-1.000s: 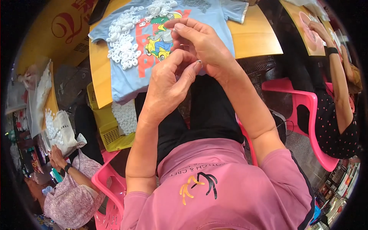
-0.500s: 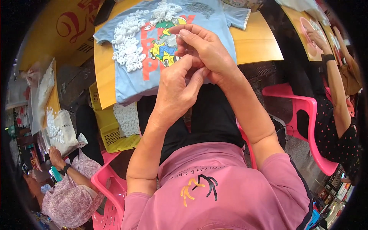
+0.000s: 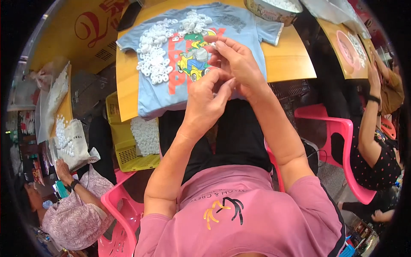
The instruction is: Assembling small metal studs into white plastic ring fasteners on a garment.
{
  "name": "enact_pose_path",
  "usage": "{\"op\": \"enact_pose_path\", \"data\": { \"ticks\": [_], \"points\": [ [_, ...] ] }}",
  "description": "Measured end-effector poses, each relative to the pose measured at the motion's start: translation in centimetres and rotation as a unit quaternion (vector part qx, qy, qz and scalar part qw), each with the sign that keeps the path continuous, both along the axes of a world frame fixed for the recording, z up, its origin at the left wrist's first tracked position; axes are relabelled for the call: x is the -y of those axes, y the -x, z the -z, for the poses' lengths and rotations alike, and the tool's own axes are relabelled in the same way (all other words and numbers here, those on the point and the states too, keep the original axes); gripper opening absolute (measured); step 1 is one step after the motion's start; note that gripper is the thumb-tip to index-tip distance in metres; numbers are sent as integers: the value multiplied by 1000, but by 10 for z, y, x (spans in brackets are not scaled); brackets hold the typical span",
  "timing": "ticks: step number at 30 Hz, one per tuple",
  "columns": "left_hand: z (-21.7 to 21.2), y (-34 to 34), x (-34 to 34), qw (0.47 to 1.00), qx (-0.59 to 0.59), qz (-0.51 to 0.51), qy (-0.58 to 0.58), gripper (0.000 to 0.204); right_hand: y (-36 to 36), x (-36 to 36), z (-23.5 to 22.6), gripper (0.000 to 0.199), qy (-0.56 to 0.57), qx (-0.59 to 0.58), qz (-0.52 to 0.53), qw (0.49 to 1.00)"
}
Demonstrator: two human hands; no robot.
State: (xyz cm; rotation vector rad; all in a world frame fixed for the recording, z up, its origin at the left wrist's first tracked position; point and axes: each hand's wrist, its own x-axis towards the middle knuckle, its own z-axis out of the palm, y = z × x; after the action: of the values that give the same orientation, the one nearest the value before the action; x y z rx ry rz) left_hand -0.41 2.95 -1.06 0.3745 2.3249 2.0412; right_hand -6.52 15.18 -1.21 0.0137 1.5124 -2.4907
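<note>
Pinching a piece (image 3: 213, 44) in our right hand (image 3: 241, 66), left hand (image 3: 204, 96) curled, hold unclear, we faced a table (image 3: 287, 62), shirt (image 3: 156, 100) atop, chairs (image 3: 347, 158) nearby.

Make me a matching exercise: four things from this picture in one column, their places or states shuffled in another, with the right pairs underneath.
Things
1. T-shirt
2. right hand
3. yellow basket
4. round patterned tub

Places or states
A. Low down, below the near left edge of the wooden table
B. Just past the sleeve on the right, with white contents
C. Blue, laid out flat, with loose white pieces heaped on it
D. Raised, something small and white at its fingertips

Right pairs: 1-C, 2-D, 3-A, 4-B
</note>
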Motion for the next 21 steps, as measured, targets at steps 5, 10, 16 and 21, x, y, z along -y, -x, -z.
{"op": "enact_pose_path", "data": {
  "ticks": [5, 10, 16, 21],
  "points": [
    [-6, 2, 23, 990, 41, -57, -125, 11, 4, -9, 0, 30, 80, -22, -19, 996],
    [-15, 5, 36, 966, 9, -135, -219, 12, -6, -5, -18, 32, 146, -9, -56, 988],
    [-20, 3, 41, 967, -17, -147, -208, 13, -15, 6, -22, 32, 94, 9, -73, 993],
    [-21, 3, 42, 966, 2, -125, -227, 14, -19, 8, -24, 29, 27, -13, -61, 998]
  ]
}}
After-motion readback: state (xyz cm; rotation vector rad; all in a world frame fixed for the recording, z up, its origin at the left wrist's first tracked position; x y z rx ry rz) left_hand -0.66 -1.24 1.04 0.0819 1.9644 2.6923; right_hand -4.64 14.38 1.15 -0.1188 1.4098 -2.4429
